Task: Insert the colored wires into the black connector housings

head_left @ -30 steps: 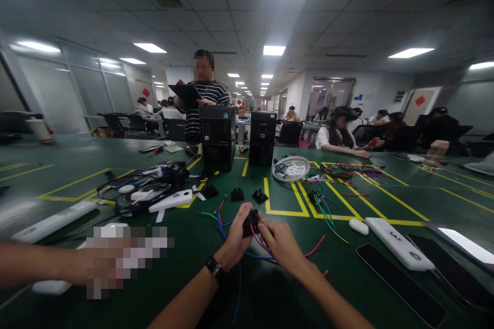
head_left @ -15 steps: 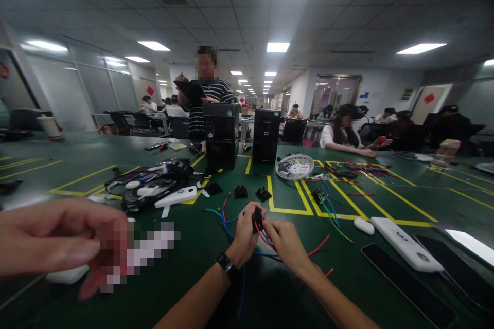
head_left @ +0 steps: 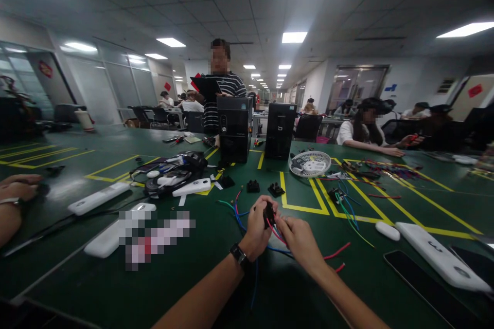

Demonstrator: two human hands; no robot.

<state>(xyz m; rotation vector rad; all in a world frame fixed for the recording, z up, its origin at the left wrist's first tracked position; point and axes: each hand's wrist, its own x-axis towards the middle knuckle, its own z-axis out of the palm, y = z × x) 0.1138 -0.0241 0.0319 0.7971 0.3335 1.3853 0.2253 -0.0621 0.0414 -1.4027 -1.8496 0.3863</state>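
Block (head_left: 269, 214): black, in the left hand (head_left: 257, 230), above the table (head_left: 216, 272).
Left hand: fingers curled around it.
Right hand (head_left: 303, 241): pinching wires (head_left: 272, 227) just beside the block; exactly which, cannot tell.
Black parts (head_left: 276, 189): two, beyond the hands, near the basket (head_left: 310, 163).

Connector (head_left: 269, 214) is blk, wires (head_left: 337, 252) red/blu/grn, tbl (head_left: 216, 247) dk grn w/ yel tape (head_left: 306, 210).
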